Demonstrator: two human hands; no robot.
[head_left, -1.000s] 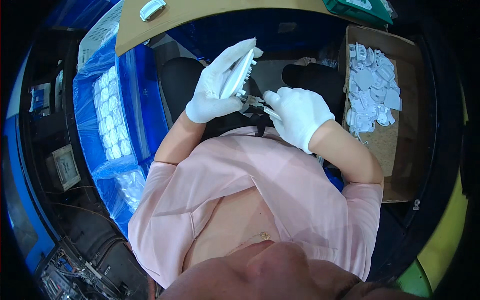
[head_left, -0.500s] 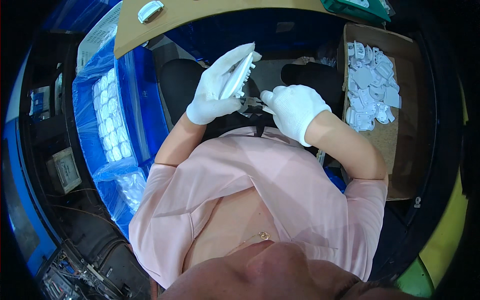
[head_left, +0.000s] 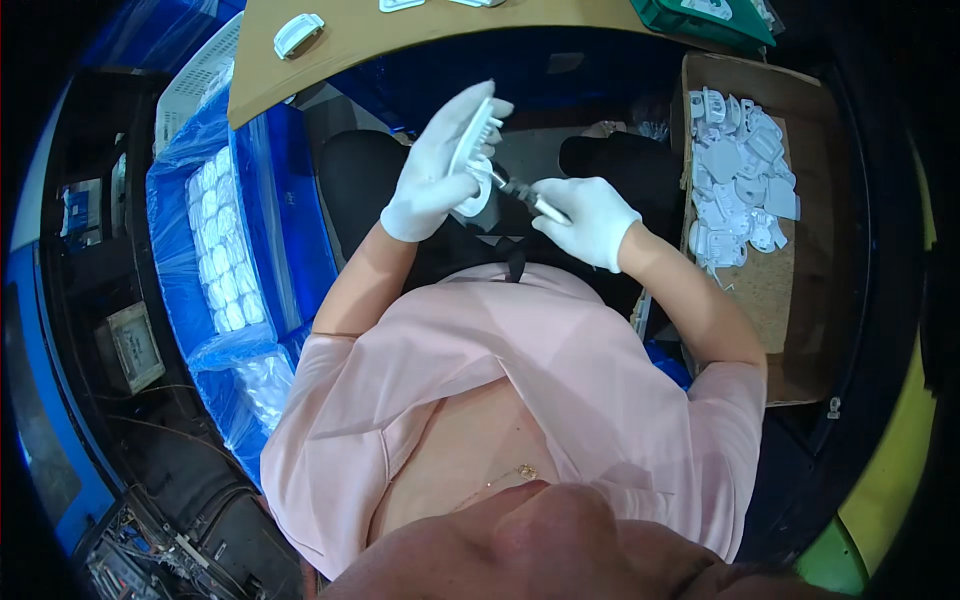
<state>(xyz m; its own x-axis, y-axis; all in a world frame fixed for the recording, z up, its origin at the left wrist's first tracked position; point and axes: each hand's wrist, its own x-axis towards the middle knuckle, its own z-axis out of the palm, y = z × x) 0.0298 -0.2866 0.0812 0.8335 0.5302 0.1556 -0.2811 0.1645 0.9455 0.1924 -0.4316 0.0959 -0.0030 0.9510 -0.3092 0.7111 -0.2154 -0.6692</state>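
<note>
Both my hands wear white knitted gloves. My left hand (head_left: pixel 432 180) is closed round a white moulded plastic part (head_left: pixel 470 145), which is tilted on edge with small posts along its right side. A rounded white piece (head_left: pixel 476 192) shows at its lower end, beside my left thumb; whether it belongs to the same part I cannot tell. To the right, my right hand (head_left: pixel 590 222) grips a slim tool (head_left: pixel 520 190) with a dark metal front and a pale handle. Its tip points up and left, at or very near the plastic part. The exact contact is too small to make out.
On my right stands a cardboard box (head_left: pixel 815 300) with many white plastic parts (head_left: pixel 735 170). A blue lined crate (head_left: pixel 285 200) at my left holds rows of wrapped white pieces (head_left: pixel 222 240). Ahead is a tan tabletop (head_left: pixel 400 35) bearing a white part (head_left: pixel 298 35) and a green tray (head_left: pixel 690 18).
The plastic part has turned in my left hand, and a rounded piece now shows at its lower end. My right hand has tilted, bringing more of the tool into sight.
</note>
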